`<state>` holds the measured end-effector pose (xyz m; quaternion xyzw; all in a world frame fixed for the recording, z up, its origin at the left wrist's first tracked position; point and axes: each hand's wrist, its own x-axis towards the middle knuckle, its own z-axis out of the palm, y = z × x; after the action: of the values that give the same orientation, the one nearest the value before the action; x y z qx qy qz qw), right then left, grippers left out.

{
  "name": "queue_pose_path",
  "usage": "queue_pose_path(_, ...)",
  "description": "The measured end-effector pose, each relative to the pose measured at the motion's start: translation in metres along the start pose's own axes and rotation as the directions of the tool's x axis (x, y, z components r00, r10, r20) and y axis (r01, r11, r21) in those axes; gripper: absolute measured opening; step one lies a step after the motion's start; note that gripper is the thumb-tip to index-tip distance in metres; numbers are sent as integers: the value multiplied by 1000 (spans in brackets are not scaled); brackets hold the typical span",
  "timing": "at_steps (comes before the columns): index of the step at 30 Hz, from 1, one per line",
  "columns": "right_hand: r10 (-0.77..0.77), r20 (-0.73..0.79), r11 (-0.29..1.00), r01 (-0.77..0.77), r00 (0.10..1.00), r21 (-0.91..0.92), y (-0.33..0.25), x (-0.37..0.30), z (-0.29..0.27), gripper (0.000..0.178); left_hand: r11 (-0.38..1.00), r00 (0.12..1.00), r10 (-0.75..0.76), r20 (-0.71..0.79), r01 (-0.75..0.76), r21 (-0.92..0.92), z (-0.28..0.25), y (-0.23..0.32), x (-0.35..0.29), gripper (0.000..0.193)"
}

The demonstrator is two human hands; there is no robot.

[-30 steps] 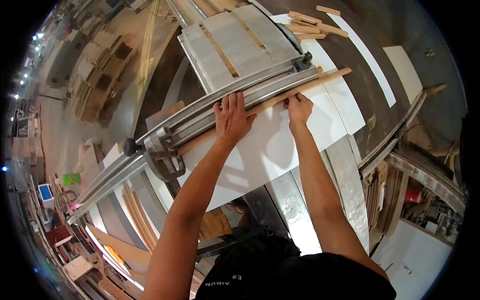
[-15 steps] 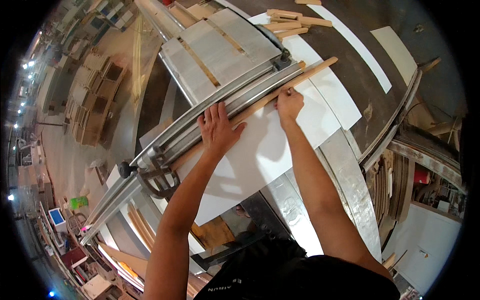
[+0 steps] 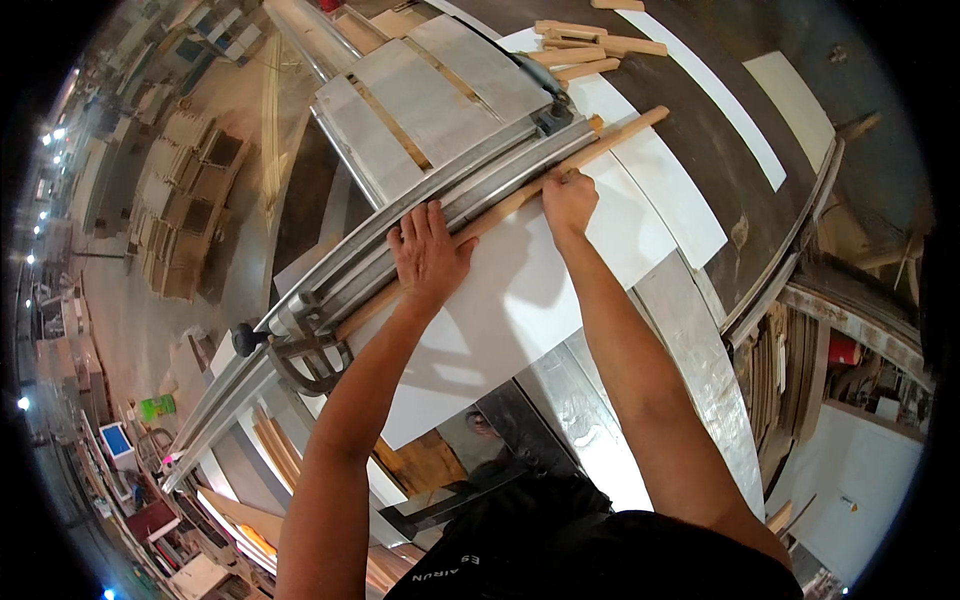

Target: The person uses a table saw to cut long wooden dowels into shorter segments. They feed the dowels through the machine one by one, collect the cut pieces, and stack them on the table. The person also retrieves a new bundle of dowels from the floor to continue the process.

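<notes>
A long light-brown wooden strip (image 3: 625,132) lies along the metal fence (image 3: 525,178), over a white board (image 3: 500,310). My left hand (image 3: 428,258) rests across the strip and fence. Its fingers are stretched over the metal and its thumb points right along the strip. Farther right, my right hand (image 3: 570,205) is closed at the strip's near edge, with the fingertips partly hidden against the wood. The strip's right end sticks out past this hand, and its left part passes under my left wrist toward a dark curved clamp handle (image 3: 310,372).
Short wooden pieces (image 3: 590,48) lie in a pile at the far side. A grey slotted metal table (image 3: 430,110) stands beyond the fence. Stacked boards (image 3: 190,205) are on the floor at left. A black knob (image 3: 246,340) juts out at the fence's left end.
My right hand has shifted slightly left along the strip, closer to the fence. My left hand keeps nearly the same place, its fingers still over the metal.
</notes>
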<state>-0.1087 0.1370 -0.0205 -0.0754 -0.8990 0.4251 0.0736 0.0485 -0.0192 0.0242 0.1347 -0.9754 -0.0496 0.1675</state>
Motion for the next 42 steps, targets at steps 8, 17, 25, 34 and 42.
queue_pose_path(8, 42, -6, 999, -42, 999, 25, 2, 4, 0, 26, 1000, 999, -10, 44, 11, -17, 1, 4, 1, 80)
queue_pose_path(17, 52, 38, 999, -52, 998, -13, -4, 3, 0, 21, 1000, 999, -3, 40, 3, 14, 6, 2, 2, 80)
queue_pose_path(25, 59, 40, 996, -56, 997, -62, -2, 6, 6, 22, 1000, 999, 8, 32, -8, 3, 11, -2, 5, 82)
queue_pose_path(34, 98, 140, 995, -99, 985, -5, 14, 14, 19, 26, 1000, 998, -3, 57, 1, 23, 21, -3, 7, 79)
queue_pose_path(42, 108, 137, 994, -107, 985, -13, 18, 18, 26, 30, 1000, 998, -2, 60, 1, 15, 24, -1, 11, 78)
